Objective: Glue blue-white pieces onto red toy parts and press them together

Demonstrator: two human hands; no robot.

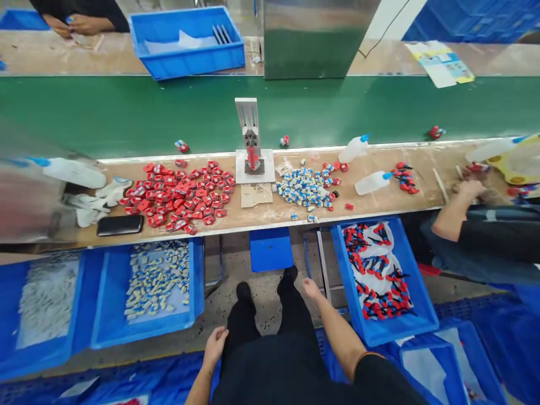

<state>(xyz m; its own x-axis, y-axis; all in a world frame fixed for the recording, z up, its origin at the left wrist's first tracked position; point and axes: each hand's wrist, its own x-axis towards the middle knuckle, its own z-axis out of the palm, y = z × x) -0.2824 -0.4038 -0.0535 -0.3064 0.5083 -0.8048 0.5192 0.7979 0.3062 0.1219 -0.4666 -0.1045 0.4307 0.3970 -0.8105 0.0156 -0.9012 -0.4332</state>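
Head view: I watch both hands of the person, low before the table (236,218). The left hand (216,343) is beside the left leg (241,322), the fingers loosely bent; the right hand (311,289) is to the right of the right leg (295,315), also half curled. I cannot tell if either keeps something small inside.

The print on the yellow and blue paper (441,63), far ahead and right of the right hand, is too small for me to read.

Just right of the right hand, a blue bin (403,331) carries red, blue and black parts (386,302). Ahead and left of the left hand, a second bin (197,281) holds white and blue pieces (158,275); farther left, a third bin (37,360) has pale pieces (46,298). Ahead, between the hands, is a blue stool (271,248). Beyond it stands a clamp (253,152), between a red heap (181,194) and a white-blue heap (304,187).
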